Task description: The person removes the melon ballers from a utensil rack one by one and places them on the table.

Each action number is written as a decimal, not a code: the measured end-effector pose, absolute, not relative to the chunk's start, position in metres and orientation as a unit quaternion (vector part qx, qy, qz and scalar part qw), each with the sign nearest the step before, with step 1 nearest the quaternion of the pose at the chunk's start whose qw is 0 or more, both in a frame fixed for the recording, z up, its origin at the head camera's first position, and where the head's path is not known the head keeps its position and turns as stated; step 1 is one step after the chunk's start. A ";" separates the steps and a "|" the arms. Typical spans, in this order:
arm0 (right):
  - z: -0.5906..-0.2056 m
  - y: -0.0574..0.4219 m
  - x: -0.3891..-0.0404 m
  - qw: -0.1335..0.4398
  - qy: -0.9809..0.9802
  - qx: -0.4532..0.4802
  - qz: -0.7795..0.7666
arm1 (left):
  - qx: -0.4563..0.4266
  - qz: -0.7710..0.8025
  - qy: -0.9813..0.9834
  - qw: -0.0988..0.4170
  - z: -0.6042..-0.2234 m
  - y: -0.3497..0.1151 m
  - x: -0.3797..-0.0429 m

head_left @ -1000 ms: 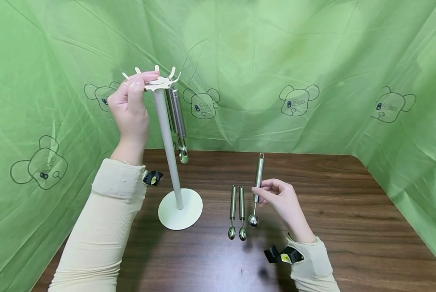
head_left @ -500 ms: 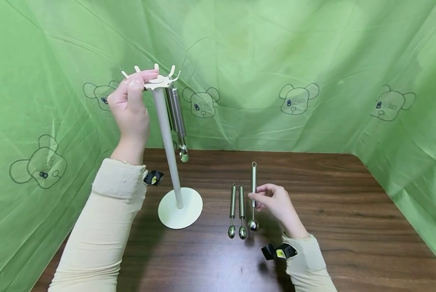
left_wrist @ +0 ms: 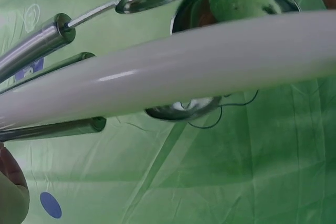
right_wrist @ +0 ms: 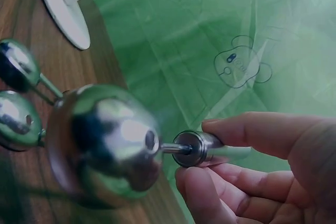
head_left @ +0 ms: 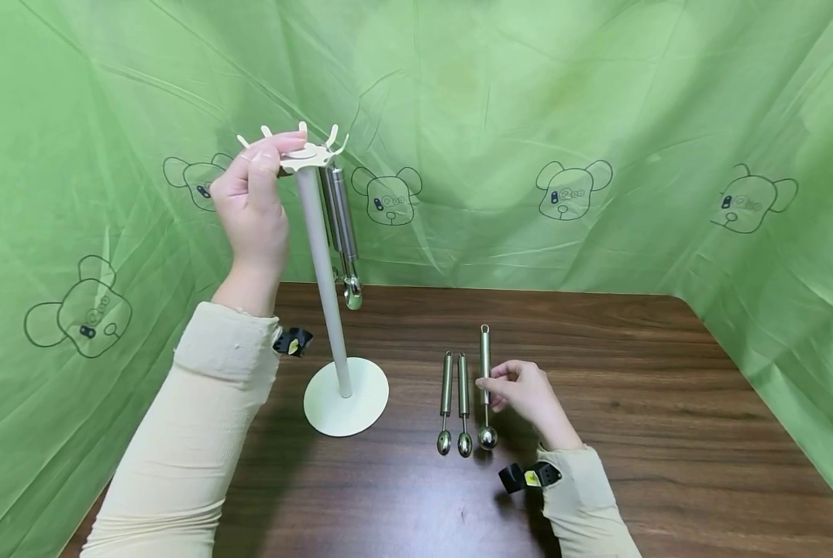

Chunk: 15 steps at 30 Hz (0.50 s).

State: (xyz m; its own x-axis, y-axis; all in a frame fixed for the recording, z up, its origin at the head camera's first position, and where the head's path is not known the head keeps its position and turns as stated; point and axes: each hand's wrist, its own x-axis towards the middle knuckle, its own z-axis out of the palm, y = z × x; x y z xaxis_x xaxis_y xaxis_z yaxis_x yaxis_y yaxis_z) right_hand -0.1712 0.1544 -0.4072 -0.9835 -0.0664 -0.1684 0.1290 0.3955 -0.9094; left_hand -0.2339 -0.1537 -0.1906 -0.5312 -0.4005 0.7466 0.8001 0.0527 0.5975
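- Your R hand [head_left: 528, 391] grasps the melon baller [head_left: 485, 364] low on its handle, thumb one side, fingers the other; can't tell if the bowl touches the table [head_left: 667, 403].
- Baller's just right of 2 small scoops [head_left: 447, 387], short of the table's far edge; its loop end points toward that edge.
- Your L hand [head_left: 254, 205] grips the hook disc [head_left: 308, 157] atop the utensil stand [head_left: 321, 256], which stands toward the table's left edge.
- Technique, my call: pinch light but firm, since the bowl's prob. the heavy end & a round handle may roll. Line it up w/ the scoops; don't clip their bowls. Steady the disc, no pulling: tall pole could tip.
- Baller: polished metal, mirror-bright dome w/ small dark spot nr the neck, thin rod neck, cylindrical handle. Scoops: same shine, narrower oval bowls.
- Stand: smooth, off-white; round pole, flat round base [head_left: 325, 407], upturned prongs. Shiny metal utensils [head_left: 344, 213] hang behind the pole.
- Table: dark wood grain, slight gloss. Green cloth backdrop [head_left: 486, 77]: wrinkled, bear-head outlines.
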 end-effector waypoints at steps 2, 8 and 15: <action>-0.411 0.154 -0.172 0.094 0.834 0.022 -0.543 | -0.176 -0.673 -0.566 0.443 -0.191 -0.154 -0.233; -0.422 0.153 -0.176 0.102 0.837 0.029 -0.537 | -0.175 -0.671 -0.567 0.444 -0.190 -0.153 -0.230; -0.431 0.154 -0.179 0.113 0.833 0.044 -0.540 | -0.150 -0.640 -0.590 0.470 -0.188 -0.152 -0.224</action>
